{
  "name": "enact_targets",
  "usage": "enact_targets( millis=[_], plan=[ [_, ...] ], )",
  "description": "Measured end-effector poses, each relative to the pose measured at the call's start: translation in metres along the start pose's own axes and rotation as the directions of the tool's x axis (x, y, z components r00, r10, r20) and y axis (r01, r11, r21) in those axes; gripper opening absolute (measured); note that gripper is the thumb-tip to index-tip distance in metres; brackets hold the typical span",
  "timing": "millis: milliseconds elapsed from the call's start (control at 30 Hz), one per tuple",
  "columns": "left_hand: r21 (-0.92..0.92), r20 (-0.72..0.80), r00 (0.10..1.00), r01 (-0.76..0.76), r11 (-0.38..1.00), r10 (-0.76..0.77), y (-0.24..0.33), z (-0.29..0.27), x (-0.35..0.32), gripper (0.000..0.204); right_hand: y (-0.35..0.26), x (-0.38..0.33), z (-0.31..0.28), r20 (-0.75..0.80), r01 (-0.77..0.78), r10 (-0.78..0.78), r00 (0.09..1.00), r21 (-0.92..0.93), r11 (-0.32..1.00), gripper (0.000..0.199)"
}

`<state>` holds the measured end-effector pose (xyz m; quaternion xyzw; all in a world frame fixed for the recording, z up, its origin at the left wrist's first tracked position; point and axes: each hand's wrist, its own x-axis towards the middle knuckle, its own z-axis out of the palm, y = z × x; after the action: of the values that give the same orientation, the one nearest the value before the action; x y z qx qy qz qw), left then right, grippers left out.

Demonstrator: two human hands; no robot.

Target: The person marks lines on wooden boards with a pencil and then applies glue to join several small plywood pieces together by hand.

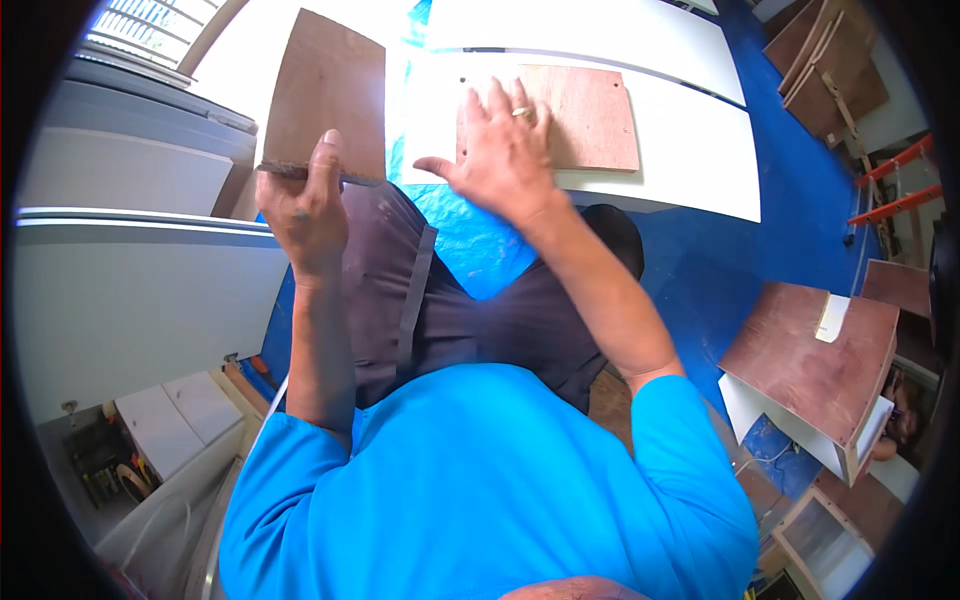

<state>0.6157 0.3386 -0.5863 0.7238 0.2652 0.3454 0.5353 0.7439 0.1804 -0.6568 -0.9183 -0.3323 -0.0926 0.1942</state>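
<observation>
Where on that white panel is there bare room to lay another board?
Bare white panel lies right of the small board, and the far panel is bare. It is crowded where the right hand presses that board.

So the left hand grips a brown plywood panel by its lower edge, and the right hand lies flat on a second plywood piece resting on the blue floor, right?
Not quite. In the head view the second plywood piece under the right hand rests on a white board, not on the blue floor. The left hand does grip the brown plywood panel by its lower edge.

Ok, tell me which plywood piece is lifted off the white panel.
The darker plywood piece gripped in the left hand; the lighter one lies flat under the right hand.
</observation>
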Motion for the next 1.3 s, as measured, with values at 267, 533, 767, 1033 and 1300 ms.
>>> enact_targets(
  millis=[267,533,767,1033,1300],
  plan=[
    [-0.133,0.023,0.995,-0.096,0.987,0.099,-0.005,0.001,0.015,0.016,0.03,-0.016,0.007,0.189,0.142,-0.133,0.973,-0.034,0.989,0.083],
    [-0.242,0.327,0.935,-0.061,0.968,0.141,-0.024,-0.026,0.041,0.008,0.119,-0.072,-0.097,0.371,0.229,-0.231,0.9,0.049,0.972,0.064],
    [-0.321,0.532,0.812,-0.07,0.944,0.241,-0.033,-0.013,0.031,0.018,0.122,-0.163,-0.052,0.124,-0.504,0.814,0.567,0.834,0.224,0.049],
    [-0.498,0.424,0.834,-0.11,0.86,0.353,-0.036,-0.012,0.046,0.021,0.087,-0.162,-0.043,0.165,-0.197,0.704,0.691,0.98,-0.037,0.04],
    [-0.56,0.395,0.815,-0.153,0.815,0.424,-0.029,-0.024,0.026,0.028,0.146,-0.043,-0.07,0.402,-0.53,0.348,0.847,0.69,0.493,0.04]
  ],
)
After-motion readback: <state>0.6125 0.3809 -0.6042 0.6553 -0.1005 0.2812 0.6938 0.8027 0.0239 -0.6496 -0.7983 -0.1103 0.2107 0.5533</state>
